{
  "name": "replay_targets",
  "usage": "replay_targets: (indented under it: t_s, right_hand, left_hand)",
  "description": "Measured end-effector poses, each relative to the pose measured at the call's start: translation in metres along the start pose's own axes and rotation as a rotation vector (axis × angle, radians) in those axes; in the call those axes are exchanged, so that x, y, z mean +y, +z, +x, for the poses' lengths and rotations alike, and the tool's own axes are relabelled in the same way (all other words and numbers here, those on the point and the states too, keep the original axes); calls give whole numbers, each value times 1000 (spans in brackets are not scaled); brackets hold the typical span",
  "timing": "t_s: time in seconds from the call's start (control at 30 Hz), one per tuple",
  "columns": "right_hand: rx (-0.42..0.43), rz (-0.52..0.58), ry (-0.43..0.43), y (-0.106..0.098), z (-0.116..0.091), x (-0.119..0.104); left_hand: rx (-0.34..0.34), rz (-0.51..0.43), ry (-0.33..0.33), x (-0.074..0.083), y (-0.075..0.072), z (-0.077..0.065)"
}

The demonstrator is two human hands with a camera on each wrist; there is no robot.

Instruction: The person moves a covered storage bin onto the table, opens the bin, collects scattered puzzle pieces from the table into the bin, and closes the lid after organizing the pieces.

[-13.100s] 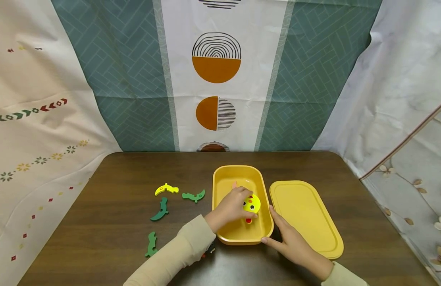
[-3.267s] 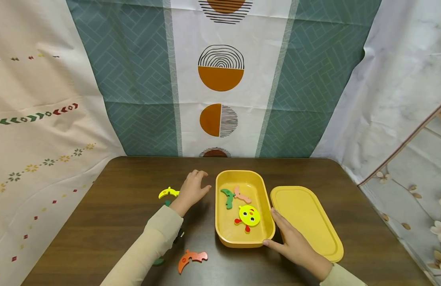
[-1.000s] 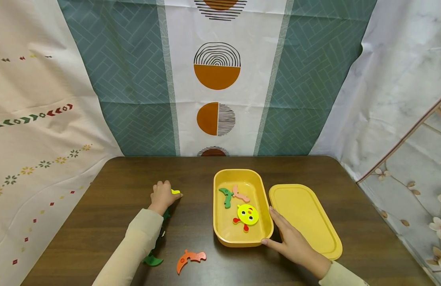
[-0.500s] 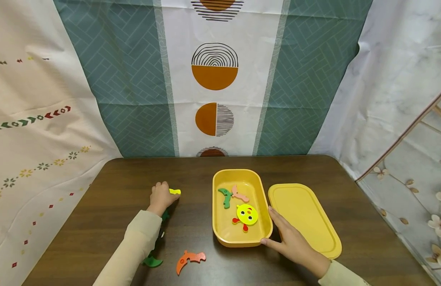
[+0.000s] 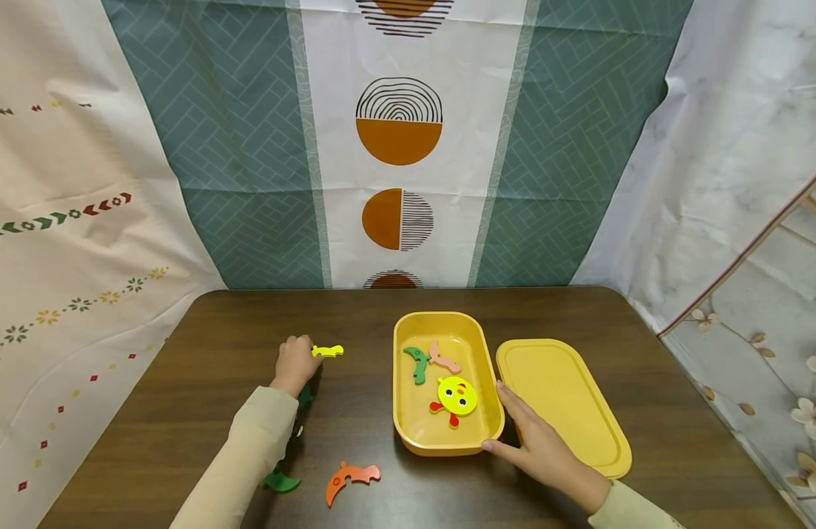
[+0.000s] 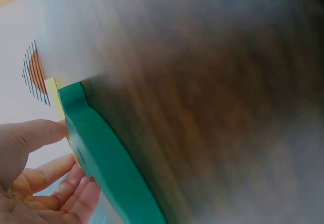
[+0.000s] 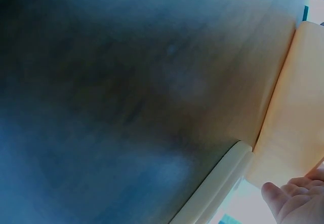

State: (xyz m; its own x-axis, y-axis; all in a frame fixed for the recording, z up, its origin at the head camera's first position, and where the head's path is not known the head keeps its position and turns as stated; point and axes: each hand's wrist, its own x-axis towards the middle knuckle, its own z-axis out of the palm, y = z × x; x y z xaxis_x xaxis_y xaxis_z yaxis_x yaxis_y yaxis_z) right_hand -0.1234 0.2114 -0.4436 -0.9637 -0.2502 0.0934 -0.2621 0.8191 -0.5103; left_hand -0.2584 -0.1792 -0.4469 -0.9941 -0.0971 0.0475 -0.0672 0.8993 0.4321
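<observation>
My left hand [image 5: 295,365] pinches a yellow crescent-shaped piece with a notched edge [image 5: 330,352] at the table's back left; the palm covers part of it. In the left wrist view, thumb and fingers meet at the yellow piece [image 6: 52,89], behind a large green curved piece [image 6: 109,153]. My right hand [image 5: 543,448] rests against the near right corner of a yellow box [image 5: 408,430], fingers stretched along its side and thumb at the rim. Inside lie a green curved piece [image 5: 418,365], a pink one [image 5: 443,359] and a round yellow smiling-face piece with red feet [image 5: 457,397].
A yellow lid [image 5: 560,404] lies flat to the right of the box. An orange curved piece [image 5: 351,476] sits near the front. Beside the left sleeve, partly hidden, are a green piece [image 5: 280,481], a dark piece [image 5: 297,432] and a dark green piece [image 5: 305,397].
The green and pink pieces now lie fully visible in the box. My left hand has gone from beside the box to the yellow piece, which has shifted slightly right. The right hand stays put.
</observation>
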Motion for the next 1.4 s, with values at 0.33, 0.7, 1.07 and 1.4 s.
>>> replay_targets:
  t_s: [0.33,0.7,1.07,1.4]
  right_hand:
    - [4,-5,-2,0,0,1]
    - [1,0,-7,0,0,0]
    - [17,4,-37,-2,1,0]
    - [32,3,-54,0,0,0]
  left_hand:
    - [11,-20,32,-2,0,3]
    - [17,-32,35,-4,1,5]
    - [56,-127,126,18,-5,5]
    - [58,-227,170,39,-6,3]
